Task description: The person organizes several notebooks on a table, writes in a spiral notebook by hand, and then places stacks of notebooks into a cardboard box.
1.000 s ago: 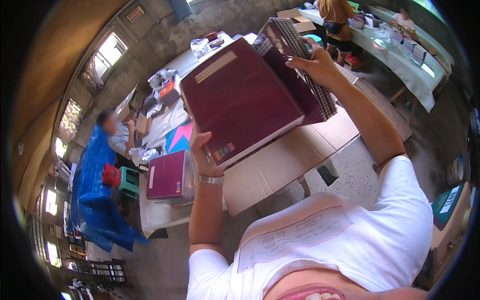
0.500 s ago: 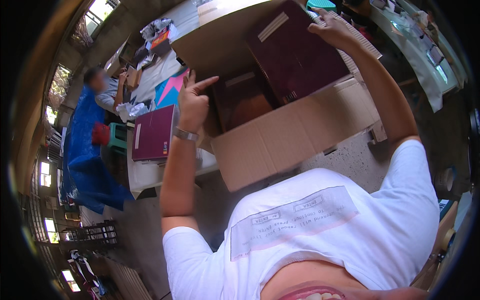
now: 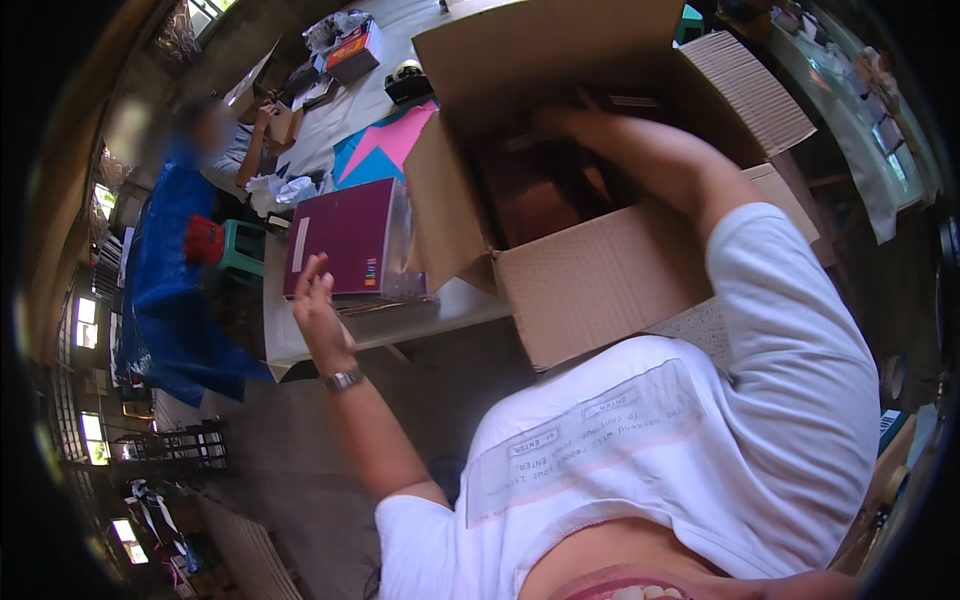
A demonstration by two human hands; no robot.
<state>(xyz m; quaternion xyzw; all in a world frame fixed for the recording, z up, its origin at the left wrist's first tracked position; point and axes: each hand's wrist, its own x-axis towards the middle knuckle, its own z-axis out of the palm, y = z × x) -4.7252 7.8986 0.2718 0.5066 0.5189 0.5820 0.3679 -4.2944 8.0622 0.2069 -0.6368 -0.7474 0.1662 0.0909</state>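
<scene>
A large cardboard box point(image 3: 610, 275) stands with its flaps spread on the table in front of me. Inside lie maroon notebooks point(image 3: 540, 185) with glossy covers, partly in shadow. My right hand point(image 3: 572, 122) reaches deep into the box over them; its fingertips are lost in the dark, so any grip there is hidden. My left hand point(image 3: 322, 315) is raised left of the box, fingers stretched out and holding nothing. It is nearest to a stack of maroon notebooks point(image 3: 345, 235) in clear wrapping at the table's edge.
Pink and blue sheets point(image 3: 385, 145) lie behind the stack, with a tape dispenser point(image 3: 405, 80) beyond. Crumpled plastic point(image 3: 280, 192) sits on the white-covered table point(image 3: 455, 305). At the far left a person works beside a green stool point(image 3: 242, 248). Another table point(image 3: 850, 130) stands at right.
My right hand has gone from the upright notebook at the box's right side down into the box. My left hand has left the box's left edge and moved lower left.
</scene>
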